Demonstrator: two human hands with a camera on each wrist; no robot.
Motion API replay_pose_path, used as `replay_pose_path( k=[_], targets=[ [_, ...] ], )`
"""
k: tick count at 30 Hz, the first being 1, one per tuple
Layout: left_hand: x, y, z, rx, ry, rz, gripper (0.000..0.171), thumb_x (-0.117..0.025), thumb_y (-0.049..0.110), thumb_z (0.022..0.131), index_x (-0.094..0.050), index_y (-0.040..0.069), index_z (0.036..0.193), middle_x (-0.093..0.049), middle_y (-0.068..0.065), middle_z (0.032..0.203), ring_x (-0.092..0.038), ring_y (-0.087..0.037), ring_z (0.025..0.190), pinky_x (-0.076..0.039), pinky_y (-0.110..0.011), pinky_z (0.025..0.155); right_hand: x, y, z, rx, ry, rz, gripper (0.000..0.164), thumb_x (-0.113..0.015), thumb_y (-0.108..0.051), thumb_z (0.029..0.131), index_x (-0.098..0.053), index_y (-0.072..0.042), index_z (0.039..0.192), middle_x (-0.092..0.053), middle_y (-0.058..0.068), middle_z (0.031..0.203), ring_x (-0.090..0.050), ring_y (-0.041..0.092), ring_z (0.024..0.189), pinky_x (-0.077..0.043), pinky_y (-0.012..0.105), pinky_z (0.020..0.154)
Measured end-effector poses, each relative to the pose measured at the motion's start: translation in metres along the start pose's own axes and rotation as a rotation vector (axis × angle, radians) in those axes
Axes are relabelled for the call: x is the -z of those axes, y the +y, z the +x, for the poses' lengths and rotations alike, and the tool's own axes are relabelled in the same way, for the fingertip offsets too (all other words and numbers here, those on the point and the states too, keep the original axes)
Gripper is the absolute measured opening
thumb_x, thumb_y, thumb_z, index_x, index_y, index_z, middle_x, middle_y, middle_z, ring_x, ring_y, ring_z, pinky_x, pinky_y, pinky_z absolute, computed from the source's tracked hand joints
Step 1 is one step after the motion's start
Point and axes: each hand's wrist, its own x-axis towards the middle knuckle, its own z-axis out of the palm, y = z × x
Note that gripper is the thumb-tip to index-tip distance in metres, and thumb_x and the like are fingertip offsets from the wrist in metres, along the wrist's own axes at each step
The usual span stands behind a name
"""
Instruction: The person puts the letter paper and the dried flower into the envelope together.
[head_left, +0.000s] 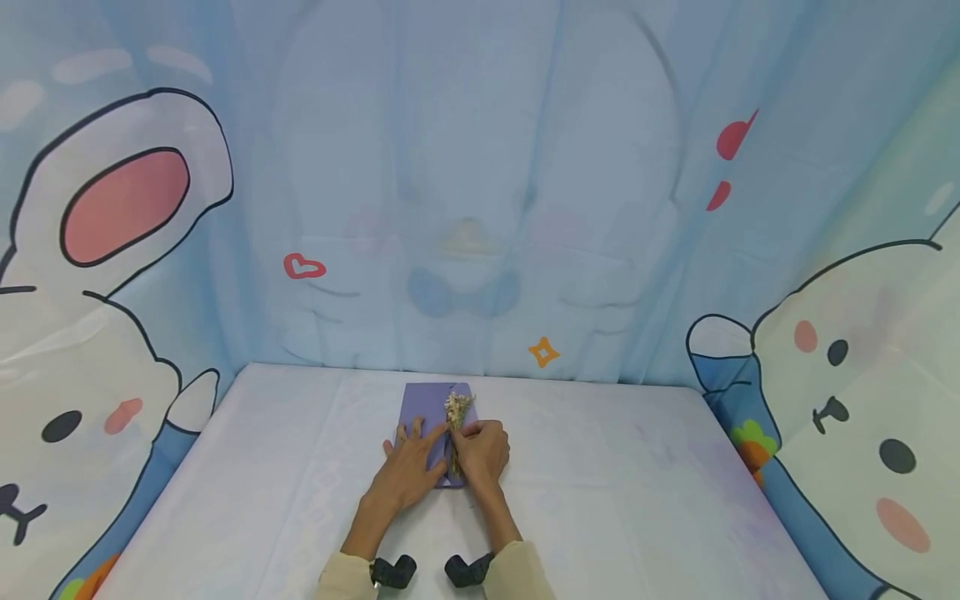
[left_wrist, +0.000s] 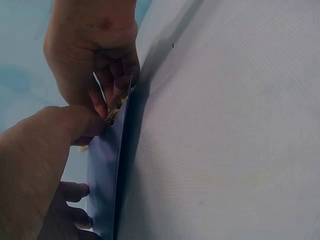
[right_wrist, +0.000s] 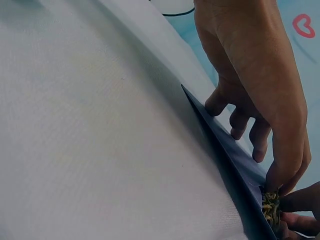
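Note:
A purple card [head_left: 423, 402] lies on the white-covered table. Along its right part runs a small bunch of dried flowers [head_left: 456, 408], pale heads toward the far edge and thin stems toward the near edge. My left hand [head_left: 408, 467] rests on the card with fingers spread, its index finger touching the stems. From the right, my right hand [head_left: 483, 450] pinches the stems between thumb and fingers. In the right wrist view the stem ends [right_wrist: 270, 210] show between the hands; in the left wrist view the fingers mostly hide the bunch.
The white tablecloth [head_left: 630, 492] spreads around the card on all sides. Behind the table hangs a pale blue curtain [head_left: 465, 167] printed with cartoon animals. Dark wrist cameras [head_left: 393, 572] sit at both cuffs, close to the tabletop.

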Motion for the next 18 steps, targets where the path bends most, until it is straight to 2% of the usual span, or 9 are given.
replay_pose_path(
  k=[5,8,13,18],
  targets=[
    [0.002,0.001,-0.001,-0.004,0.011,-0.019,0.058,-0.066,0.032,0.101,-0.057,0.027,0.158,-0.047,-0.034,0.161,-0.037,-0.071,0.148,-0.032,-0.092,0.105,0.001,0.001,0.001,0.029,-0.004,-0.005,0.014,-0.091,-0.009,0.082,-0.082,-0.006,0.072,-0.075,0.006,0.064,-0.062,0.015,0.052,-0.051,0.036,0.057],
    [0.002,0.002,-0.001,0.009,0.017,-0.036,0.058,-0.066,0.031,0.100,-0.058,0.025,0.157,-0.047,-0.035,0.162,-0.035,-0.073,0.149,-0.030,-0.092,0.107,0.002,0.002,0.002,0.078,-0.015,0.045,0.003,-0.087,-0.003,0.085,-0.085,-0.002,0.086,-0.079,0.011,0.074,-0.068,0.019,0.060,-0.056,0.038,0.062],
    [0.000,-0.001,0.000,0.035,0.010,-0.046,0.058,-0.066,0.033,0.100,-0.058,0.023,0.157,-0.044,-0.034,0.165,-0.031,-0.073,0.152,-0.027,-0.092,0.111,0.002,0.007,0.001,0.178,-0.084,0.117,0.026,-0.079,0.008,0.090,-0.079,0.008,0.115,-0.077,0.020,0.099,-0.074,0.027,0.083,-0.063,0.041,0.073],
    [-0.002,-0.004,0.001,0.029,0.016,-0.038,0.059,-0.066,0.035,0.100,-0.058,0.022,0.157,-0.045,-0.033,0.165,-0.032,-0.073,0.151,-0.028,-0.092,0.111,0.000,0.011,-0.001,0.217,-0.153,0.095,0.030,-0.074,0.010,0.093,-0.075,0.009,0.122,-0.072,0.021,0.107,-0.072,0.031,0.093,-0.061,0.039,0.078]
  ],
)
